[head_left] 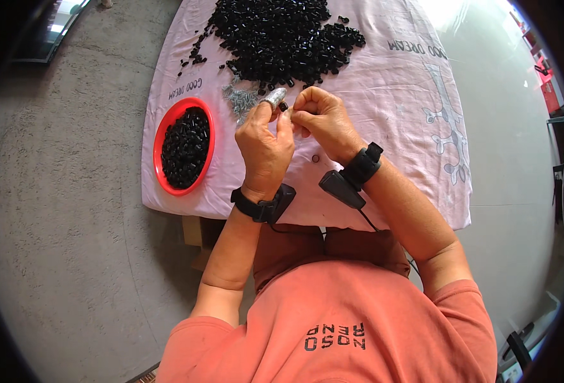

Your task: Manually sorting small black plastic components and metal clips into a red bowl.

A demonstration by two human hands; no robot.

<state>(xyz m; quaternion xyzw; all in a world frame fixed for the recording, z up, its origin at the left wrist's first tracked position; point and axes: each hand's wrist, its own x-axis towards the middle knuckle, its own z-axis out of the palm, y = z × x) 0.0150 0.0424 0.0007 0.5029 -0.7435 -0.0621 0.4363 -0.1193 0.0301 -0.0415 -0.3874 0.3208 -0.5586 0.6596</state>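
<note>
My left hand (264, 148) pinches a small black plastic piece (283, 106) between thumb and fingers, and one of its fingers wears a silvery wrap (274, 97). Close against it, my right hand (328, 122) has thumb and forefinger pressed together beside that piece. What lies between the right fingertips is too small to make out. Just past the left hand is a small heap of grey metal-looking bits (240, 99). Beyond both hands spreads a large pile of similar black pieces (282, 38). A red bowl (212, 145) holding more black pieces stands to the left.
A pink printed cloth (397, 127) covers the table. One small dark ring (315, 158) lies on it near my right wrist. Black straps with boxes and cables sit on both wrists. A dark screen (46, 32) stands at the far left, above a grey floor (71, 191).
</note>
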